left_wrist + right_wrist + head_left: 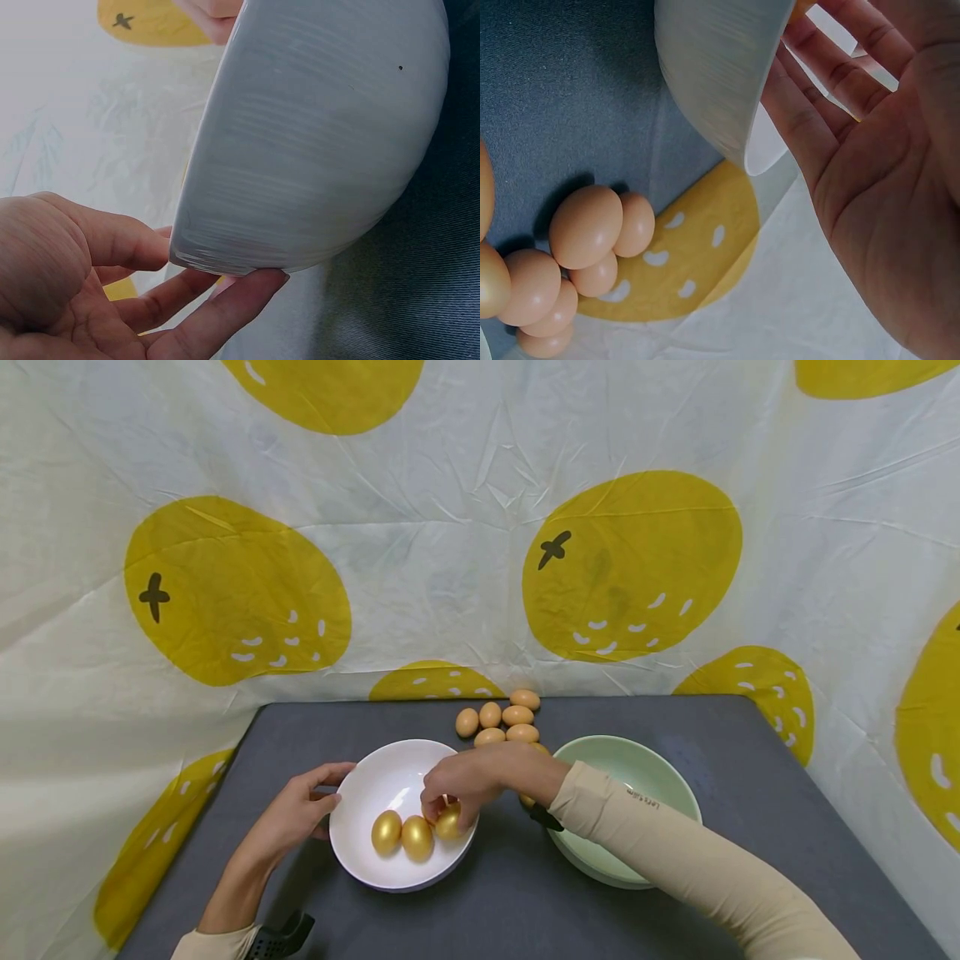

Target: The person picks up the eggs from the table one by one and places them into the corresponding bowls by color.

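Golden and shiny, the third gold egg (448,821) sits pinched in the curled fingertips of the right hand (480,781), low inside the white bowl (375,860) at its right side. Two more gold eggs (401,834) lie touching beside it toward the bowl's middle. The left hand (296,814) rests against the bowl's left rim, fingers straight and relaxed on the outer wall. Just right of the bowl stands a pale green bowl (660,781); behind it lies a cluster of brown eggs (501,720) on the grey table (517,902).
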The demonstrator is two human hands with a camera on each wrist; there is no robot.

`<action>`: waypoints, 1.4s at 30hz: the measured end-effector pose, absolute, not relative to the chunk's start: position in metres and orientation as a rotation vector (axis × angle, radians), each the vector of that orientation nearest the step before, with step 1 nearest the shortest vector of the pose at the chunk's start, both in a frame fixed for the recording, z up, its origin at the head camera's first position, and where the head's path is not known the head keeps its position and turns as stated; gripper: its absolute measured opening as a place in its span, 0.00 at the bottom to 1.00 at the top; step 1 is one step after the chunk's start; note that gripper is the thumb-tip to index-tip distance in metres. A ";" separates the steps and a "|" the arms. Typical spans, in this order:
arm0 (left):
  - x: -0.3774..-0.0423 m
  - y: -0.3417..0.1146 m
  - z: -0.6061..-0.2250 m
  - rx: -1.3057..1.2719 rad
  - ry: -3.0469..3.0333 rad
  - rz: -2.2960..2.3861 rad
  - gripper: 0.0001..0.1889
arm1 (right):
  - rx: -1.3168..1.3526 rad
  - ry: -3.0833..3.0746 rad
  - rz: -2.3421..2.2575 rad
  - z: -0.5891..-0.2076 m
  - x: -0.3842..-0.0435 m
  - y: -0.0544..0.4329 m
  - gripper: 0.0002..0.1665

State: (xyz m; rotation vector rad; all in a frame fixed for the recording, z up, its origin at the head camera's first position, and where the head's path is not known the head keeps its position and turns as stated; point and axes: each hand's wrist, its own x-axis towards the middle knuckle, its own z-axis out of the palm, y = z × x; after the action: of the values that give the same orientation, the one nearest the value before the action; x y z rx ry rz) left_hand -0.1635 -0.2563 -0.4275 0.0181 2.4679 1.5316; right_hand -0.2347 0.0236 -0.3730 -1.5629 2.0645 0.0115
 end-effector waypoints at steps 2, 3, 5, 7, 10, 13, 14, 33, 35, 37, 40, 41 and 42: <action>-0.163 -0.257 -0.427 0.024 2.463 1.536 0.27 | -1.561 2.064 0.012 -0.374 -0.235 0.023 0.16; -0.163 -0.257 -0.427 0.027 2.461 1.539 0.27 | -1.561 2.063 0.009 -0.375 -0.235 0.024 0.16; -0.163 -0.257 -0.427 0.029 2.462 1.537 0.26 | -1.569 2.063 0.000 -0.375 -0.235 0.024 0.16; -0.162 -0.257 -0.427 0.031 2.462 1.537 0.26 | -1.583 2.065 -0.026 -0.374 -0.236 0.026 0.15; -0.163 -0.257 -0.428 0.023 2.460 1.539 0.26 | -1.603 2.089 -0.064 -0.369 -0.238 0.031 0.15; -0.164 -0.257 -0.428 0.029 2.453 1.544 0.26 | -1.592 2.124 -0.096 -0.362 -0.242 0.037 0.15; -0.164 -0.257 -0.427 0.030 2.452 1.547 0.26 | -1.581 2.131 -0.108 -0.359 -0.243 0.039 0.15; -0.162 -0.256 -0.425 0.010 2.470 1.521 0.27 | -1.512 2.172 -0.278 -0.348 -0.266 0.081 0.14; -0.162 -0.256 -0.425 0.011 2.469 1.524 0.27 | -1.487 2.173 -0.294 -0.348 -0.269 0.084 0.14; -0.163 -0.256 -0.425 0.015 2.467 1.527 0.26 | -1.463 2.177 -0.306 -0.349 -0.272 0.088 0.13; -0.163 -0.257 -0.425 0.022 2.465 1.532 0.26 | -1.457 2.195 -0.292 -0.350 -0.276 0.093 0.13; -0.163 -0.257 -0.424 0.025 2.465 1.534 0.26 | -1.458 2.200 -0.282 -0.350 -0.277 0.095 0.13; -0.163 -0.257 -0.424 0.028 2.464 1.535 0.26 | -1.463 2.203 -0.273 -0.351 -0.278 0.097 0.13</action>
State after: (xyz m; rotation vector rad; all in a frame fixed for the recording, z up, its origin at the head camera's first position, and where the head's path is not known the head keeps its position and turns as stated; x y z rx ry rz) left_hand -0.1631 -0.2568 -0.4244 0.0276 2.4640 1.5349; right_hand -0.2782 0.0971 -0.3507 -1.4635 2.2025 -0.2726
